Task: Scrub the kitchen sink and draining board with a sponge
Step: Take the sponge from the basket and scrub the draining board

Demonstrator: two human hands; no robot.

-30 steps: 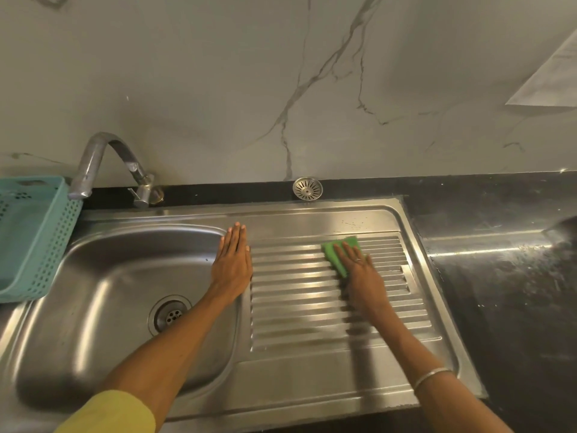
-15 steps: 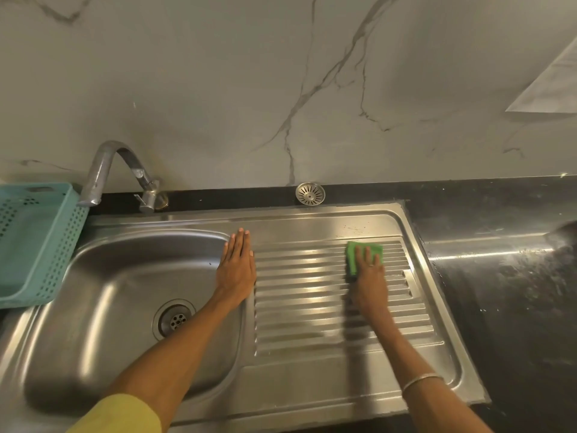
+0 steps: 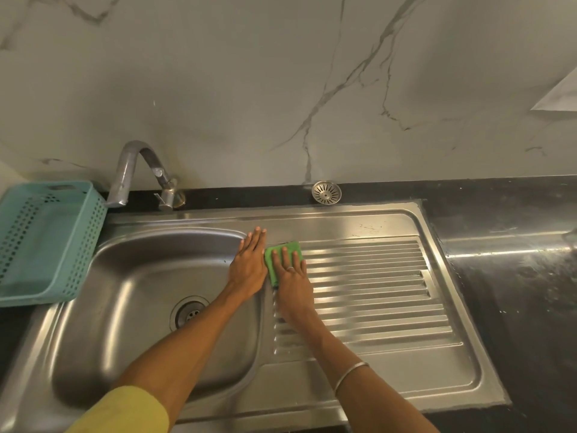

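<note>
Your right hand (image 3: 292, 278) lies flat on the green sponge (image 3: 282, 256), its fingers (image 3: 284, 254) straight and spread, pressing the sponge down rather than curling round it. The sponge sits at the far left corner of the draining board (image 3: 368, 285), right beside the bowl of the sink (image 3: 150, 304). Your left hand (image 3: 248, 264) rests palm down on the steel strip between sink bowl and draining board, fingers straight and together, gripping nothing; it lies just left of the sponge, almost touching it. A thin ring shows on 1 right finger and a metal bangle (image 3: 351, 375) circles your right wrist. A yellow sleeve (image 3: 125, 414) covers your left upper arm.

The draining board is ribbed stainless steel with bright reflections along its ridges. The sink's drain (image 3: 187, 312) lies at the bottom of the bowl, left of your left forearm. Behind the sink, a curved tap (image 3: 137, 170) stands on the black counter (image 3: 515, 276), and a loose round strainer (image 3: 326, 192) rests on the counter behind the draining board. A teal perforated basket (image 3: 46, 242) stands left of the sink. The wall (image 3: 249, 89) behind is pale marble with grey veins.
</note>
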